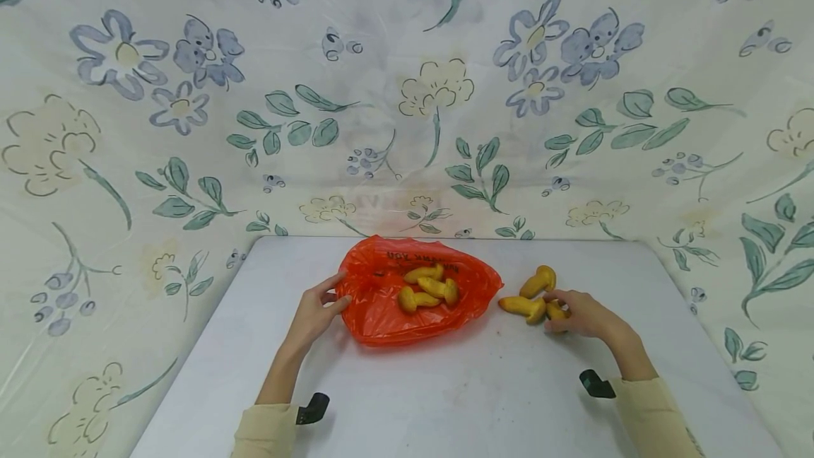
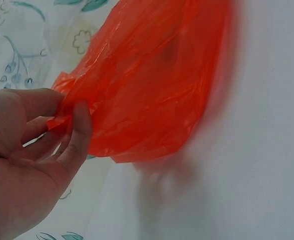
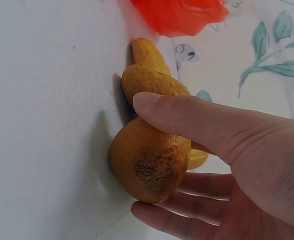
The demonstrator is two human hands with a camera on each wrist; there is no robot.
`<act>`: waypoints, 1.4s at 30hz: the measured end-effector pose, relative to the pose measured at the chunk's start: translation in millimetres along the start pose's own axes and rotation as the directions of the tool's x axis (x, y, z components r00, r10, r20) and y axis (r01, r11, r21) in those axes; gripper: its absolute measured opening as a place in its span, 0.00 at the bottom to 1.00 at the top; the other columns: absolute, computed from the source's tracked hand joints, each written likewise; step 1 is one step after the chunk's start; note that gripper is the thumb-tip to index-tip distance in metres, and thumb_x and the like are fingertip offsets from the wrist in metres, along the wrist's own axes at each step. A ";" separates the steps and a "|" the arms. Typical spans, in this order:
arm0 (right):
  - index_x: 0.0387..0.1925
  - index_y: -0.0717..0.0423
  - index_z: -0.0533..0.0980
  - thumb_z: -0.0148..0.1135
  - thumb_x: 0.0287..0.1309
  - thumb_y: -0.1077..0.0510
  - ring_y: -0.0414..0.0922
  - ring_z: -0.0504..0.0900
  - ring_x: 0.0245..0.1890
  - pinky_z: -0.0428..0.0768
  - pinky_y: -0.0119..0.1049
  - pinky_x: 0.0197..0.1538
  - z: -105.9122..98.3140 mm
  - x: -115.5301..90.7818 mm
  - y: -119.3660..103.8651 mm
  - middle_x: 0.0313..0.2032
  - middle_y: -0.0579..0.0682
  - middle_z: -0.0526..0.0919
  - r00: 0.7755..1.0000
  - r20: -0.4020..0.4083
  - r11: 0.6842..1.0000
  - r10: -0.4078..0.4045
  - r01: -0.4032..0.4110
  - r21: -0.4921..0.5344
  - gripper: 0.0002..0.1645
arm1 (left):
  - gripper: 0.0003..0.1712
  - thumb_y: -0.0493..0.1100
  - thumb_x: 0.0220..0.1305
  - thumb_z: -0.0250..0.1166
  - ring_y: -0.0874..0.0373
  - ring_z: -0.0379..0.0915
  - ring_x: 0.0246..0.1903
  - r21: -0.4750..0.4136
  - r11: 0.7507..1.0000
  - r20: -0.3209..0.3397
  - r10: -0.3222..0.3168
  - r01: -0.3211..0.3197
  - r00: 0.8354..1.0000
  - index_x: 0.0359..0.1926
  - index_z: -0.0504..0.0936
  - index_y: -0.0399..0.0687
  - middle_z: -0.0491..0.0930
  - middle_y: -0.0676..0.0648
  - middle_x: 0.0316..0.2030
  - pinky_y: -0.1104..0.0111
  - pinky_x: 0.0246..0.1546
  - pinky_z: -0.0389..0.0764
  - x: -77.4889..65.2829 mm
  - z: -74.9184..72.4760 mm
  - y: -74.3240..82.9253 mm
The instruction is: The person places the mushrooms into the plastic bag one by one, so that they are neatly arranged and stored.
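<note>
A red plastic bag [image 1: 375,320] lies with its mouth spread, and three yellow mushrooms [image 1: 439,288] rest inside it. At the bag's left rim, my left hand [image 1: 316,313] pinches the thin film between thumb and fingers; the left wrist view shows the bunched film [image 2: 69,107] there. My right hand [image 1: 588,315] holds a yellow mushroom [image 3: 129,155] with a dark brown patch on its cap, thumb on one side and fingers on the other. Two more yellow mushrooms lie right beside it, one pointing toward the bag [image 1: 521,307] and one farther back [image 1: 538,280].
All of this sits on a white table [image 1: 458,401]. A floral sheet [image 1: 407,161] hangs behind and around the table. Dark wrist-worn pieces show near both sleeves, one at the left [image 1: 313,408] and one at the right [image 1: 596,384].
</note>
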State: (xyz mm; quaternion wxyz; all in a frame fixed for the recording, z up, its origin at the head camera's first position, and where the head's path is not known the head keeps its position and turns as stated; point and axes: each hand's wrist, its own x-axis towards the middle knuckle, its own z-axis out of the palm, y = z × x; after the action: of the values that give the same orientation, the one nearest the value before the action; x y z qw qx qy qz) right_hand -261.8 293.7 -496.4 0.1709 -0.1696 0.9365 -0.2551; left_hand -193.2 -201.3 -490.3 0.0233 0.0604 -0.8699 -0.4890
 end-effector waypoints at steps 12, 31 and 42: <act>0.60 0.58 0.73 0.71 0.55 0.51 0.47 0.77 0.41 0.82 0.47 0.47 -3.0 -2.8 -1.6 0.51 0.61 0.80 0.999 0.004 0.999 -0.032 0.032 0.011 0.33 | 0.33 0.39 0.67 0.62 0.45 0.76 0.54 -0.014 1.000 0.001 0.007 -0.007 1.000 0.72 0.65 0.49 0.72 0.40 0.65 0.63 0.49 0.84 -0.3 -0.7 0.7; 0.60 0.59 0.73 0.69 0.57 0.51 0.50 0.80 0.45 0.84 0.46 0.48 -18.6 -2.5 -9.1 0.54 0.63 0.79 0.995 -0.031 0.995 -0.096 0.097 0.032 0.32 | 0.33 0.39 0.67 0.61 0.46 0.76 0.52 -0.012 1.000 0.005 0.017 -0.017 1.000 0.72 0.65 0.48 0.72 0.39 0.65 0.72 0.43 0.82 -1.6 -1.8 0.6; 0.61 0.59 0.73 0.69 0.58 0.51 0.54 0.78 0.48 0.83 0.48 0.50 -25.7 1.1 -16.5 0.56 0.61 0.79 0.981 -0.075 0.984 -0.176 0.176 -0.015 0.32 | 0.33 0.38 0.66 0.63 0.46 0.78 0.50 -0.040 0.997 -0.007 0.063 -0.063 0.998 0.71 0.66 0.43 0.72 0.37 0.65 0.77 0.35 0.78 -2.1 -2.1 -1.3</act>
State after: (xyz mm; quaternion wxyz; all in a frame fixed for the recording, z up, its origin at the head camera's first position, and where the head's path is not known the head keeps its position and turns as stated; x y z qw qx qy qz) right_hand -269.4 290.7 -466.9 0.1112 -0.2426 0.9247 -0.2714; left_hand -190.8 -203.5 -490.2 0.0422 0.0340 -0.8613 -0.5052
